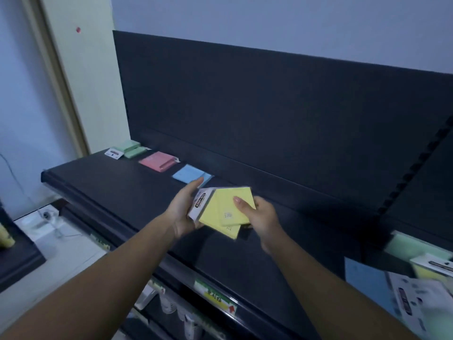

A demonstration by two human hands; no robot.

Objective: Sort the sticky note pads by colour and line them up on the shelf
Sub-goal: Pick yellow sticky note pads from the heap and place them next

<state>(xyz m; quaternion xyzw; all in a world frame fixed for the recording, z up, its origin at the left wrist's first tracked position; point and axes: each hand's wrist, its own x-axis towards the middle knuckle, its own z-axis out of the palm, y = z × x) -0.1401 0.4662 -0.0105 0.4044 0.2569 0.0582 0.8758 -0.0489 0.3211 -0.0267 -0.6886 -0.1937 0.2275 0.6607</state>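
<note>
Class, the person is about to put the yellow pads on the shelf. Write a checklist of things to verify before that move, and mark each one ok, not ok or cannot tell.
1. Both hands grip the yellow pads, left hand and right hand: ok.
2. Colours on the shelf are kept apart, with green pads, pink pads and blue pad in separate spots: ok.
3. There is bare shelf to the right of the blue pad for yellow: ok.
4. The held pads are squared up: not ok, they are fanned out.
5. Every held pad is yellow: cannot tell, because the white-labelled pack hides its colour.
</note>
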